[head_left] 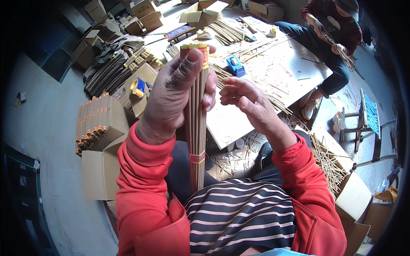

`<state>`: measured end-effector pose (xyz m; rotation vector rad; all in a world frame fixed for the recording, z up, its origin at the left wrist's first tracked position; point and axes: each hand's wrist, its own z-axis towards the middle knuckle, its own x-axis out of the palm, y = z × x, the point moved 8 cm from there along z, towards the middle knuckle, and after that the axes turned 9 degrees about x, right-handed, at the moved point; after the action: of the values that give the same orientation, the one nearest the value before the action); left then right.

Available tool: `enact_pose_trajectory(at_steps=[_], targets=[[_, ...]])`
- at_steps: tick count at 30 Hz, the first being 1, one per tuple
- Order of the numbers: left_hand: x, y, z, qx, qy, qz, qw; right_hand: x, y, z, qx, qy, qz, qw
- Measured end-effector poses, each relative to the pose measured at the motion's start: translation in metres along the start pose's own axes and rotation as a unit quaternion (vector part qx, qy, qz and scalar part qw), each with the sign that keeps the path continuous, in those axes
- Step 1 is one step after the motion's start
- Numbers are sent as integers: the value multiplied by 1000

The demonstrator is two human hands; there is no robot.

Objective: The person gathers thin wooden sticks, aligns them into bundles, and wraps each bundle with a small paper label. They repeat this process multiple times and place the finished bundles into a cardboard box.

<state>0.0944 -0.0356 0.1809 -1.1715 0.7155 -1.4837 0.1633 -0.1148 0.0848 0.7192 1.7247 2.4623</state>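
The left hand (173,91) grips a bundle (196,115) of long thin sticks, upright, near its top end. The right hand (250,102) is just right of the bundle, fingers bent, holding nothing. Behind the bundle lies a board (273,81), its near edge just past the hands. Left of the bundle sits a box (104,121) of sticks.

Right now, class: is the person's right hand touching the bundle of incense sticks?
Apart. The head view shows the right hand open beside the bundle of incense sticks, a gap between; only the left hand grips it.
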Motion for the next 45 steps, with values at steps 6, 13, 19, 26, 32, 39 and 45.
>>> enact_pose_trajectory(at_steps=[6,13,19,26,32,39,45], targets=[[-30,-83,36,242,2,2,970,50,-39,-8,136,86,-77,984],[-76,-41,48,113,-33,-147,982,43,-48,-16,230,65,-113,965],[-81,-18,52,105,-16,-193,975,49,-68,-28,294,95,18,951],[-99,5,54,98,-112,-175,973,46,-78,-26,318,118,122,933],[-123,17,55,116,-198,-137,964,25,-66,-16,253,12,-27,967],[-125,27,53,83,-164,-149,972,25,-84,-24,326,18,-32,945],[-120,40,52,78,-123,-218,965,27,-98,-32,344,74,60,934]])
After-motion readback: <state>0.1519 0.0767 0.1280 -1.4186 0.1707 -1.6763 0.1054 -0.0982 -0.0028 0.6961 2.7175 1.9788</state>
